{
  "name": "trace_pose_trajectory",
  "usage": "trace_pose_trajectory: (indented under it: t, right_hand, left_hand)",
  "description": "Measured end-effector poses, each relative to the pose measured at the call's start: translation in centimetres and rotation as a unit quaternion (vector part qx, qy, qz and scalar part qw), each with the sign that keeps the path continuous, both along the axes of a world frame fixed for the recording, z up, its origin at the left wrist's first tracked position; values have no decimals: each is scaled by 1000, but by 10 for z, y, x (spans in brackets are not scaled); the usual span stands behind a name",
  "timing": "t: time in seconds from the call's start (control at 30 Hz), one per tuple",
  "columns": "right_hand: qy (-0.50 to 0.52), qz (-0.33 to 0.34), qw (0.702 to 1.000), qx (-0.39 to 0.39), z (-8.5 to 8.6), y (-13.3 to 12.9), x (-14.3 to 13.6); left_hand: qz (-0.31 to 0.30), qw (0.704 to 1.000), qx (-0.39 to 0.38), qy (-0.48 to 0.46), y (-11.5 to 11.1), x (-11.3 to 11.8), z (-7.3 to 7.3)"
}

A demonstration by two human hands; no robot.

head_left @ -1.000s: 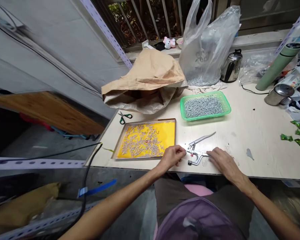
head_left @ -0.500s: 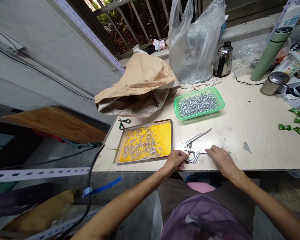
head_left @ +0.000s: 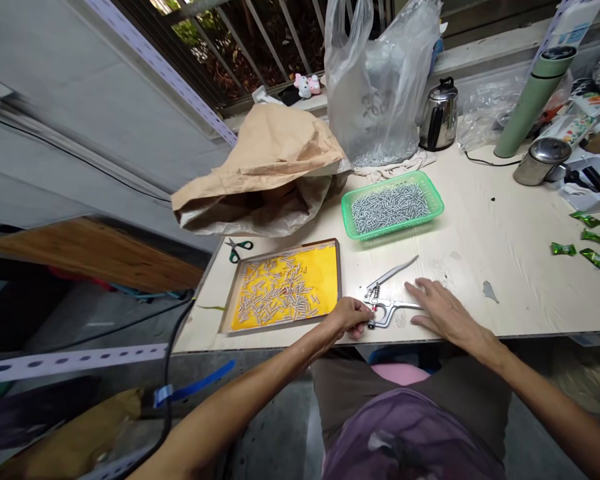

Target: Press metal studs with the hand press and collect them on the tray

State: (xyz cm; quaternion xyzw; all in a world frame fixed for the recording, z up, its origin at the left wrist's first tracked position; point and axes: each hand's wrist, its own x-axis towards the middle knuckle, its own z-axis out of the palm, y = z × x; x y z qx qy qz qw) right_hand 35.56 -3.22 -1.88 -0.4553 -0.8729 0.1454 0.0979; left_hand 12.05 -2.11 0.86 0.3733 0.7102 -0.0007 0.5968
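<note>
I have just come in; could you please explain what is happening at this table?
The left hand is pinched at the head of silver snap pliers lying open on the table; whether it holds a small piece is hidden. The right hand is spread beside the end of one handle. To the left, a yellow-bottomed tray holds scattered small metal pieces; beyond, a green basket holds many more.

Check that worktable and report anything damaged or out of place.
One thing stands out: a jagged grey patch on the pale tabletop, to the right of the right hand. It breaks the light surface; whether chip or stuck scrap, I cannot tell.
</note>
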Motion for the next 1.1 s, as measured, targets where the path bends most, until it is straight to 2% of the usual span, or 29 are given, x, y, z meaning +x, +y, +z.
trace_pose_trajectory:
  t: [0.1, 0.17, 0.3, 0.53, 0.67, 0.73, 0.8, 0.9, 1.0, 1.1]
  right_hand:
    - [-18, 15, 1000, -12, -3, 24, 9]
    - [-30, 48, 998, -34, -4, 40, 12]
    - [-48, 83, 994, -49, -4, 59, 9]
    - [-93, 92, 991, -40, 19, 66, -5]
    - [-109, 91, 989, -48, 25, 66, -7]
    - [-108, 87, 989, -45, 24, 64, -6]
    - [-109, 88, 989, -37, 22, 61, -6]
    - [-122, 81, 989, -30, 20, 56, -7]
    - [-128, 63, 989, -30, 20, 53, -8]
    - [-129, 58, 989, -34, 22, 53, -7]
  left_hand:
    - [-3, 1000, 0, -6, -1, 0, 0]
    - [-2, 1000, 4, -10, -2, 0, 1]
    - [8, 1000, 19, -17, -4, -1, 0]
    - [4, 1000, 21, -12, -4, -5, -10]
    - [-16, 1000, 18, 16, -9, -7, -9]
    - [-60, 994, 80, 49, -15, -7, -6]
    - [-127, 962, 224, 97, -20, -3, -4]
    - [-239, 860, 425, 150, -19, 12, -9]
    - [-337, 785, 500, 142, -3, 30, -21]
    - [-394, 745, 529, 98, 14, 41, -32]
